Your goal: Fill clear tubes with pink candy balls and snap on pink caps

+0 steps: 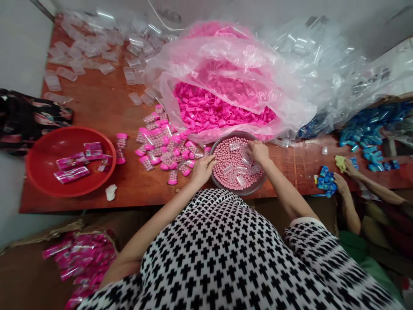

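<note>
A grey bowl [222, 186] full of small pink beads [222, 157] stands at the table's front edge, close to my body. Several small clear plastic containers [240, 180] lie among the beads. My left hand [203, 169] is closed at the bowl's left rim, thumb and fingers pinched on it. Over the right side of the bowl, my right hand [259, 152] has its fingers curled around a clear container [246, 158], partly hidden and blurred. Left of the bowl is a pile of bead-filled containers with pink caps [164, 144].
Behind the bowl, a large plastic bag [290, 99] spills pink caps [219, 112]. A red basin [35, 168] with pink packets sits left. Empty clear containers [77, 54] lie at the back left. A co-worker's hands [346, 176] handle blue pieces at right. Below left, a box holds pink packets [84, 258].
</note>
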A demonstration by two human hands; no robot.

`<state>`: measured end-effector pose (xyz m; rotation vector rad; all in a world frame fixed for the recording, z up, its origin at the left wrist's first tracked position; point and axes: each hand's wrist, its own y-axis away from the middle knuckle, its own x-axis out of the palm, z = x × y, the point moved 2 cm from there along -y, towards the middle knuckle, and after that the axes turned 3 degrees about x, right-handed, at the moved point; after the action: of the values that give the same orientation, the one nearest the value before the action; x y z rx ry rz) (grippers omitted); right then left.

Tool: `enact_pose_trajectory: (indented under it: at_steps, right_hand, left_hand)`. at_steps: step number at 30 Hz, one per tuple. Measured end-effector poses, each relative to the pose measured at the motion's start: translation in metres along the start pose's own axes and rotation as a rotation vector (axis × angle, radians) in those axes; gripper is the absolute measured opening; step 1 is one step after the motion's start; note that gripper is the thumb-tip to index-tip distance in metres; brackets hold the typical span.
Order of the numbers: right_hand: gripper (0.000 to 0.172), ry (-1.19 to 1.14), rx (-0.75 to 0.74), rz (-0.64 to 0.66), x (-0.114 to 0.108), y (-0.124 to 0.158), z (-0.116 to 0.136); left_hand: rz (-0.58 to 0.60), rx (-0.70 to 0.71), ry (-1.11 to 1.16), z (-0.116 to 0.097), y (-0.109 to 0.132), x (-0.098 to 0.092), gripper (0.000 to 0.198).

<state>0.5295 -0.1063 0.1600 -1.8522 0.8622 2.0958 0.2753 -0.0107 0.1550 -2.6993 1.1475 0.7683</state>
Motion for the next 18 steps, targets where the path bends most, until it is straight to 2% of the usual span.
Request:
enact_pose_trajectory:
  at_steps: [3, 6, 9, 11, 15, 18]
  right_hand:
    - [0.021, -0.439, 0.002, -0.013, 0.002, 0.004, -0.002]
    - [0.03, -0.936, -0.011, 0.036, 0.004, 0.017, 0.009]
    - [0.035, -1.182, -0.031, 0.131, 0.002, 0.034, 0.03]
    - [0.034, -1.144, -0.086, 0.132, -0.003, 0.043, 0.041]
    - [0.038, -0.711, -0.374, 0.001, -0.02, 0.048, 0.05]
    - [0.03, -0.366, -0.568, 0.086, -0.026, 0.042, 0.048]
  left_hand:
    - [0.04, 0.031, 0.071, -0.016, -0.012, 0.013, 0.028]
    - [0.074, -0.001, 0.231, -0.028, -0.021, 0.031, 0.029]
    - [0.055, -0.002, 0.392, -0.034, -0.025, 0.044, 0.03]
    - [0.033, 0.01, 0.425, -0.033, -0.024, 0.046, 0.027]
    - [0.086, 0.06, 0.333, -0.028, -0.02, 0.037, 0.023]
    - [0.178, 0.143, 0.214, -0.026, -0.022, 0.034, 0.024]
